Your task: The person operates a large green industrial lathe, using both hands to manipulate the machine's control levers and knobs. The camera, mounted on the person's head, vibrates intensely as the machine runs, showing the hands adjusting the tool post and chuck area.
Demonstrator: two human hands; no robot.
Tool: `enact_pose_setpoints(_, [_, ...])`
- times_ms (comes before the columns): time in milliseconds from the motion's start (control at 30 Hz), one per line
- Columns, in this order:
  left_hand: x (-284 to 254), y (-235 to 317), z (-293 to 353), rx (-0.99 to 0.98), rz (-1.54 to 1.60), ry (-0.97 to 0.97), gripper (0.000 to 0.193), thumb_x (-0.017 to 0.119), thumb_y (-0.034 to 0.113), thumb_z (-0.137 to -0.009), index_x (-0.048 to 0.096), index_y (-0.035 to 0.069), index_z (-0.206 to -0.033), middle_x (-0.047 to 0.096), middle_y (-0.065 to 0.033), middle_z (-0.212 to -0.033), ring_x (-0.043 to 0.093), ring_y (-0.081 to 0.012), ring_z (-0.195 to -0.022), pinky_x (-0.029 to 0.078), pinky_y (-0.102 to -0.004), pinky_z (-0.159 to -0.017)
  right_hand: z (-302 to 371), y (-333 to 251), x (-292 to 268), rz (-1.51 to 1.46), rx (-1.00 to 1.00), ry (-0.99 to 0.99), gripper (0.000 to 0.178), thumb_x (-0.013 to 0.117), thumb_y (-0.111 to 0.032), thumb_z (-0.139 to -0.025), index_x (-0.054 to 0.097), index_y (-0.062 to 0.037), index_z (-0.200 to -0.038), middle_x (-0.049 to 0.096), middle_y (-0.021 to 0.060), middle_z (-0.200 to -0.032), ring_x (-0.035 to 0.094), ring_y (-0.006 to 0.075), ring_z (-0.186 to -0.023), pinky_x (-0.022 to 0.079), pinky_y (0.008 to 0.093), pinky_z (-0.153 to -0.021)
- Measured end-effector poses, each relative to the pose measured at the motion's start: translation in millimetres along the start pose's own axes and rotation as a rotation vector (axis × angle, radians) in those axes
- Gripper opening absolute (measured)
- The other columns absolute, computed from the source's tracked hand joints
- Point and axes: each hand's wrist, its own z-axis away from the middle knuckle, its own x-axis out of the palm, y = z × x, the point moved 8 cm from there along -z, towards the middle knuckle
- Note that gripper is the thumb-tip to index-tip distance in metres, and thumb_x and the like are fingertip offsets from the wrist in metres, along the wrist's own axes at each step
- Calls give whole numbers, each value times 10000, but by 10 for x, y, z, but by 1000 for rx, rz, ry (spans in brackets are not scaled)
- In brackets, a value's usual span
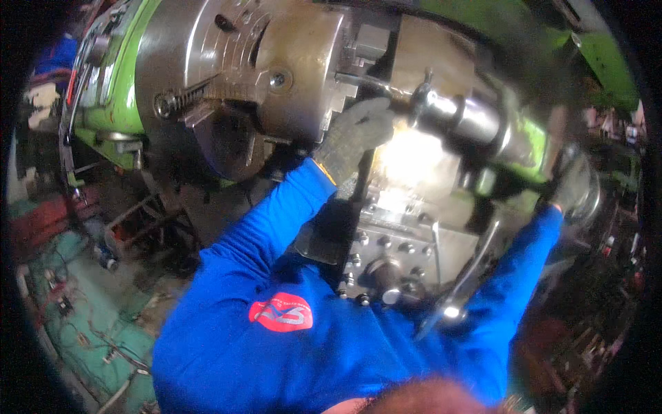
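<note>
Gloved hands work on a green lathe (110,96), seen from the head camera. Left hand (355,134), in a grey knit glove, lies against the jaws of the big steel chuck (276,76), beside the slim workpiece (376,84) they grip; whether its fingers close on anything I cannot tell. Right hand (567,185) is wrapped around the tailstock handwheel (586,196) at the lathe's right end, likely to set the shiny quill (462,117) that lines up with the workpiece. Below, at the carriage's near edge, sits the tool post (386,255) with a bright lever (458,293).
</note>
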Motion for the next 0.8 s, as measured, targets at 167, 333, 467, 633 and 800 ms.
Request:
enact_pose_setpoints(167, [213, 292, -69, 427, -892, -77, 202, 638, 142, -921, 609, 52, -1100, 648, -106, -1096, 614, -309, -1076, 504, -402, -975, -156, 331, 456, 168, 77, -189, 661, 496, -629, -970, 609, -135, -1394, 617, 214, -1371, 581, 386, -1273, 448, 453, -1067])
enact_pose_setpoints(333, [366, 373, -178, 532, -1407, 172, 141, 728, 195, -814, 663, 86, -875, 675, -110, -923, 639, -305, -977, 505, -418, -876, -282, 400, 542, 397, 181, -277, 722, 448, -724, -930, 562, -237, -1451, 593, 170, -1418, 548, 378, -1319, 416, 481, -1094])
enact_pose_setpoints(467, [373, 368, -294, 586, -1626, 116, 67, 658, 67, -826, 632, 100, -879, 621, -78, -973, 600, -310, -921, 493, -444, -804, -206, 320, 504, 420, 208, -331, 692, 408, -696, -951, 535, -259, -1472, 553, 127, -1475, 521, 357, -1351, 396, 483, -1112])
enact_pose_setpoints(633, [461, 410, -262, 601, -1648, 73, 124, 635, 77, -835, 640, 97, -957, 604, -82, -1036, 594, -322, -941, 495, -442, -818, -230, 413, 588, 481, 61, -321, 575, 384, -600, -996, 517, -316, -1478, 538, 106, -1496, 504, 350, -1368, 399, 470, -1113])
enact_pose_setpoints(800, [324, 331, -338, 708, -1476, 44, 150, 576, 73, -851, 641, 84, -986, 580, -77, -1104, 598, -287, -960, 502, -422, -822, -191, 330, 580, 685, -199, -315, 524, 396, -564, -1009, 522, -346, -1468, 554, 110, -1478, 500, 378, -1364, 419, 489, -1087])
